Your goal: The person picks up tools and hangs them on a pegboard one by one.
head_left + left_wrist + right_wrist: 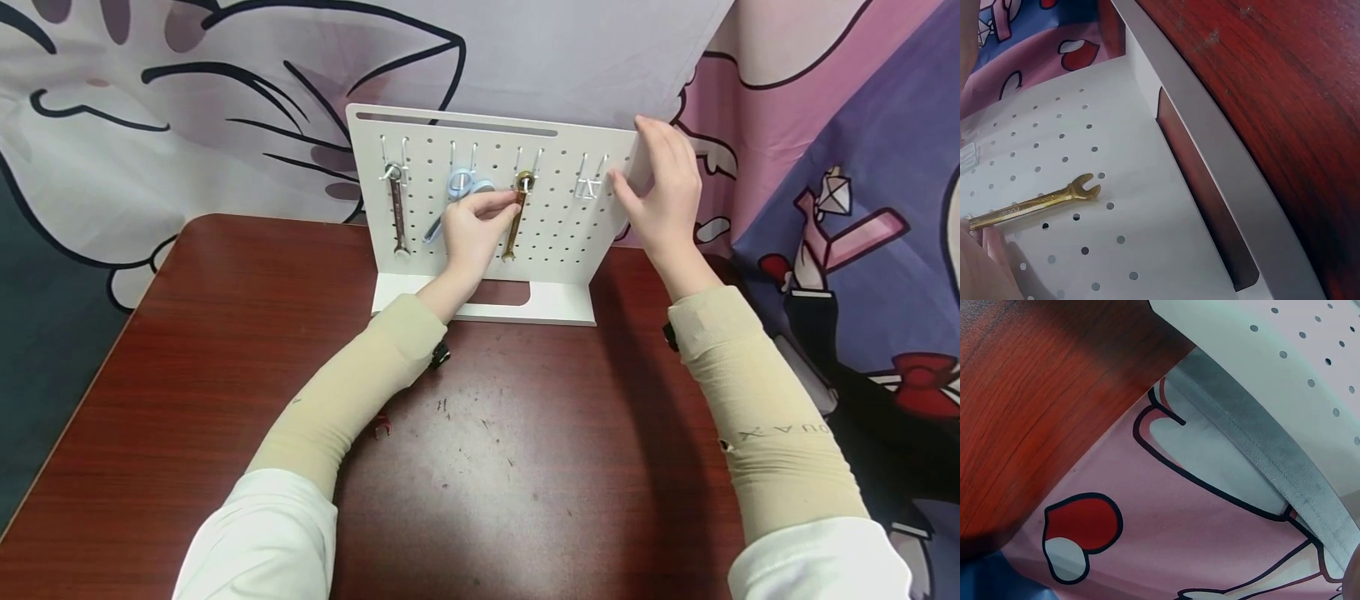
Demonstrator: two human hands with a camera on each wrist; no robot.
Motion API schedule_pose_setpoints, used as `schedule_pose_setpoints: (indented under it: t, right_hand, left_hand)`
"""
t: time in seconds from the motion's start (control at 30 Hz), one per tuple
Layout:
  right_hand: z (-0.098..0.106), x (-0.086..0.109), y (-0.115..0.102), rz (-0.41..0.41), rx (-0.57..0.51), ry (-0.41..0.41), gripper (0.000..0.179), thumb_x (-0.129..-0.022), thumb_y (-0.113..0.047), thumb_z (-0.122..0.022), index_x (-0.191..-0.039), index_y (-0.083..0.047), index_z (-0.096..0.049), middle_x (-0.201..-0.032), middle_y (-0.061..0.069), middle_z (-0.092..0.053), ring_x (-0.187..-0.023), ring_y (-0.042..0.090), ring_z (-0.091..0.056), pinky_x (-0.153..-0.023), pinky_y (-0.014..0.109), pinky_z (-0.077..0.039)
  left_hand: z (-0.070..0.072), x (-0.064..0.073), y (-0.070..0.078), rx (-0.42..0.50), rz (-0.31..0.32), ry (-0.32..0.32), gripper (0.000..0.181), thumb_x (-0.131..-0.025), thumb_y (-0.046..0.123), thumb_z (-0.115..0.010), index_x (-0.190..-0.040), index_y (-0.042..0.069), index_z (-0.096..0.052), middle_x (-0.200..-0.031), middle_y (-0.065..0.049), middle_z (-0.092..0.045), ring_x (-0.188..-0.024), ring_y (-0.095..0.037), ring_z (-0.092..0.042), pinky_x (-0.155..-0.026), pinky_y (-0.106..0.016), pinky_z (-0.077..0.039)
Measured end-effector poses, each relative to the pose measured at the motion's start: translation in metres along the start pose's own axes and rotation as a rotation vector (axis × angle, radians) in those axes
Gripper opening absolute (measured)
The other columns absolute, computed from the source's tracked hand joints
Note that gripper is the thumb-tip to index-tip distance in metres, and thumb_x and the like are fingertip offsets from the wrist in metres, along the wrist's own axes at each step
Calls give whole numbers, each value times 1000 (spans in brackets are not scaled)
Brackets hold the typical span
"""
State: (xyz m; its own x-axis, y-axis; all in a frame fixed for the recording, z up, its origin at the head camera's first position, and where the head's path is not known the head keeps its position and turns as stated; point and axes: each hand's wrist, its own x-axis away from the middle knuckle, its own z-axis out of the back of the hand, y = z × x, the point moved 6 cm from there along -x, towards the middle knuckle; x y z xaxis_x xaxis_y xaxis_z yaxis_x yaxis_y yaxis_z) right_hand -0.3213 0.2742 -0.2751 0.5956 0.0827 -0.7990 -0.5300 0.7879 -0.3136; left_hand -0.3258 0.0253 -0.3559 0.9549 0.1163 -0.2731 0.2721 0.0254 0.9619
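One gold wrench (pixel 1029 206) pinched in left hand (pixel 476 229), ring end at hook (pixel 527 186) just above that hand. Right hand (pixel 666 187), spread wide, touches white pegboard (pixel 558 223) edge.

Indoor tabletop work corner, exact kind of room unclear: dark red wood-grain worktop (pixel 525 467), white pegboard stand (pixel 558 225) hung with wrenches (pixel 397 212); cartoon-printed fabric (pixel 555 50), folds showing, close behind and along right side.
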Motion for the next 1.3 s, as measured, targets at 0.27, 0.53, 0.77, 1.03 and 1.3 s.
schedule_pose_setpoints:
  t: [0.27,0.53,0.77,1.03,1.3]
  right_hand:
    - [0,0,1,0,-5,0,56,-91,-18,-79,-144,-7,-65,-144,15,-67,-140,33,-57,-127,38,-37]
    - [0,-1,0,5,0,-4,55,-92,-18,-78,-144,-6,-64,-144,15,-67,-140,32,-57,-128,37,-36]
    - [1,0,-1,8,-2,-2,55,-92,-18,-78,-144,-6,-64,-144,16,-67,-139,33,-58,-128,37,-36]
    - [1,0,1,-4,5,-8,56,-91,-19,-80,-144,-7,-64,-144,15,-67,-140,33,-57,-128,37,-36]
    - [1,0,0,2,4,-7,56,-92,-18,-79,-144,-6,-64,-145,15,-67,-141,33,-57,-128,37,-36]
  left_hand:
    - [7,8,0,123,35,-12,24,-92,-4,-79,-116,-6,-77,-120,-22,-77,-111,-34,-78,-93,-21,-62]
    - [23,22,7,111,48,-72,24,-91,-7,-79,-115,-8,-77,-118,-24,-77,-112,-34,-77,-95,-24,-62]
    - [39,39,16,35,20,-186,24,-92,-4,-79,-115,-7,-78,-116,-25,-78,-107,-31,-79,-94,-25,-63]
    - [65,57,20,-85,-31,-274,20,-91,1,-81,-111,-2,-81,-110,-20,-81,-83,3,-76,-81,-19,-63]
    - [92,70,23,-182,-115,-362,17,-89,0,-82,-107,-2,-82,-107,-20,-81,-88,11,-70,-85,-14,-60]
